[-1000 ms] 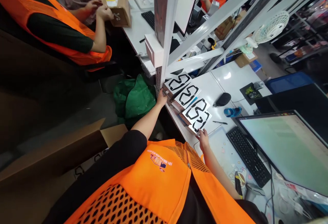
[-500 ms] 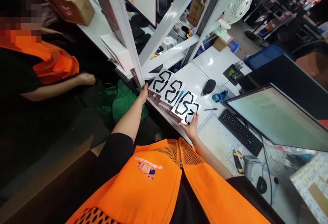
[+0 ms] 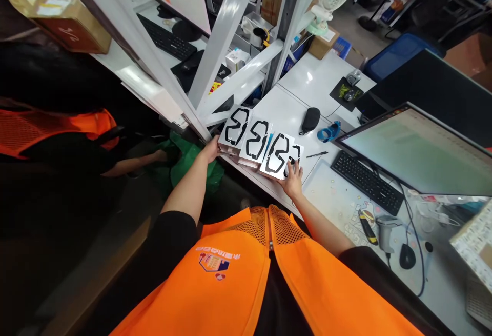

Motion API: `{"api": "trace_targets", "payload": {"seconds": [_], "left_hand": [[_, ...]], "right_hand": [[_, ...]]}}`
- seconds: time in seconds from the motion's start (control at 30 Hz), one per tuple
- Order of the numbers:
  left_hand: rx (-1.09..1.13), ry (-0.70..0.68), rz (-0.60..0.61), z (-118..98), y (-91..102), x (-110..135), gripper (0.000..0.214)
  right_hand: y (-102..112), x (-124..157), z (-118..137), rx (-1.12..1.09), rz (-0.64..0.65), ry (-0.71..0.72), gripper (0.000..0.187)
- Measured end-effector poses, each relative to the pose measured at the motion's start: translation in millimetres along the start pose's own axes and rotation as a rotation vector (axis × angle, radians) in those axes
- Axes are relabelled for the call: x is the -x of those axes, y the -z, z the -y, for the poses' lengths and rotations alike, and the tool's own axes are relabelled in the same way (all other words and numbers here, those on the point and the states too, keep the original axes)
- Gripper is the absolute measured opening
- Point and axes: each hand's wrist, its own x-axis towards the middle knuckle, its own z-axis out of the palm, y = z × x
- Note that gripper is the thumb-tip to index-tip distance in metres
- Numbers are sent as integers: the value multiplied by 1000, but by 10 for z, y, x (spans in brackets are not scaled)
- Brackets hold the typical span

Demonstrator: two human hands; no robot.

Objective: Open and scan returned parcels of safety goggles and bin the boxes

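Observation:
Several flat white boxes (image 3: 257,139) with black outline prints lie fanned in a row at the near edge of a white desk (image 3: 307,82). My left hand (image 3: 211,147) presses against the left end of the row, fingers curled round the end box. At the right end my right hand (image 3: 293,178) lies on the last box, its fingers spread flat. I wear an orange mesh vest over black sleeves.
A black case (image 3: 309,119), blue tape dispenser (image 3: 327,132), pen (image 3: 317,154), keyboard (image 3: 367,182), monitor (image 3: 418,151), scanner (image 3: 384,223) and mouse (image 3: 407,256) sit right of the boxes. White frame posts (image 3: 226,23) rise behind. A green bag (image 3: 190,159) lies below; another person's arm (image 3: 134,161) reaches toward it.
My view has swung down and left. My right hand has slid up onto the last box; the row is squeezed tighter. The other person's arm dropped toward the green bag.

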Motion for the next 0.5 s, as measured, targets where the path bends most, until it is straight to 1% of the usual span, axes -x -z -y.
{"api": "trace_targets", "payload": {"seconds": [0.07,0.13,0.23,0.27,0.33,0.4,0.5], "left_hand": [[6,45,35,49,66,58,50],[1,65,44,67,128,96,51],[22,25,38,6,147,101,56],[53,-2,58,-35,125,90,58],[120,-48,136,-131,47,56,63],[160,-50,195,-220,-45,13,65],[180,-14,197,-289,-134,-53,62]], "right_hand": [[39,10,-61,-9,30,-7,106],[95,55,-91,-13,61,-8,114],[200,152,-61,-54,55,68,130],[235,177,-33,-83,41,105,135],[294,191,45,-156,16,164,140],[332,145,136,-231,11,182,139],[364,12,256,-327,26,180,133]]}}
